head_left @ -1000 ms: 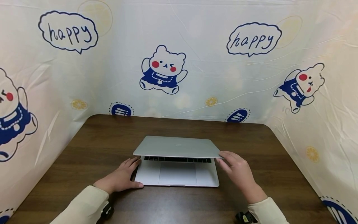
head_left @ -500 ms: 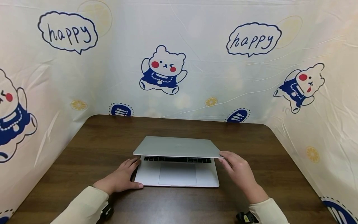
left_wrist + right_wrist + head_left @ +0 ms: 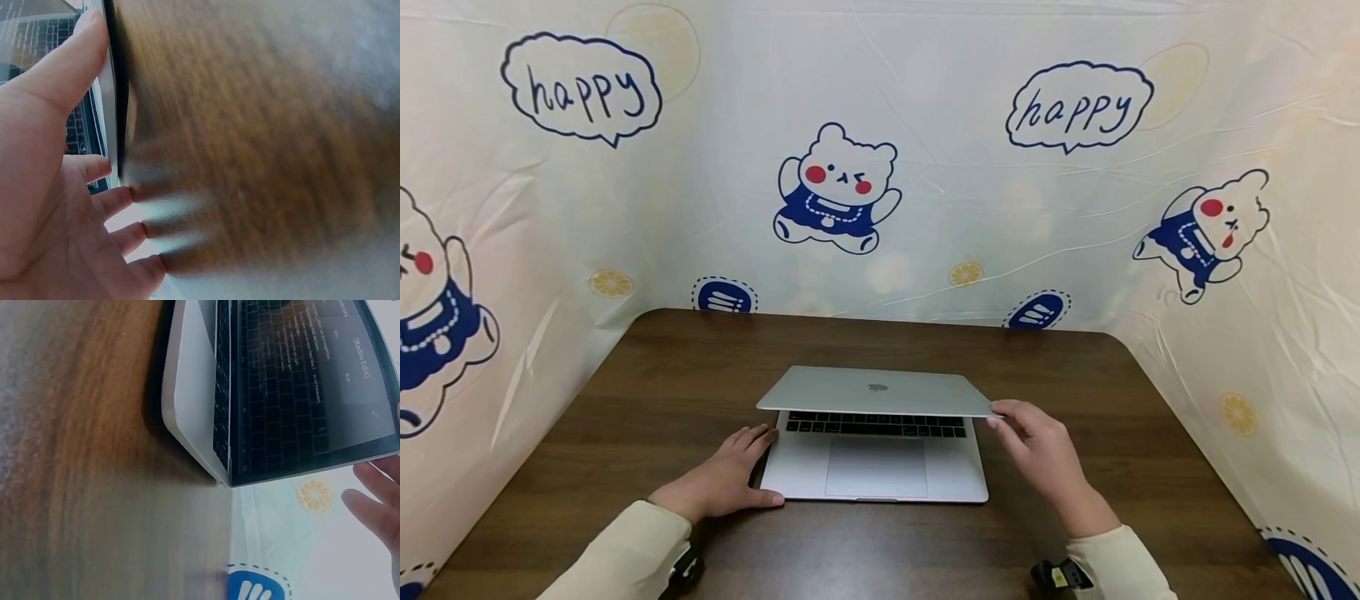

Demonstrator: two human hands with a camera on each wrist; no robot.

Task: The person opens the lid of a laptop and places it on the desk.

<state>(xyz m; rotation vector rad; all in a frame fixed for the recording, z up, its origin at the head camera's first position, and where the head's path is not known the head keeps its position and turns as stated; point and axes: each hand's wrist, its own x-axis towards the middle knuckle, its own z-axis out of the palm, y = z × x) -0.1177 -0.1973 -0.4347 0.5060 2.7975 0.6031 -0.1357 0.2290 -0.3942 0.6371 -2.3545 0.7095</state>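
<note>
A silver laptop (image 3: 805,471) lies partly unfolded on the brown wooden table, its keyboard and trackpad showing. Its lid (image 3: 835,390) slants over the back of the keyboard, a dark logo visible on top. My right hand (image 3: 1048,458) pinches the lid's right front corner between thumb and fingers. At the base's left side rests my left hand (image 3: 718,479), thumb at the front corner and fingers spread along the edge. In the right wrist view the lit screen (image 3: 350,381) shows lines of text and reflects the keys.
The wooden table (image 3: 880,550) reaches back to a pale curtain (image 3: 940,208) printed with bears, lemon slices and "happy" bubbles. The curtain also encloses both sides. A dark strapped device (image 3: 1060,575) sits at the right wrist, another (image 3: 685,568) at the left.
The lid's front edge has risen slightly with my right hand, so more of the keyboard shows and the logo is now visible. My left hand has stayed in place.
</note>
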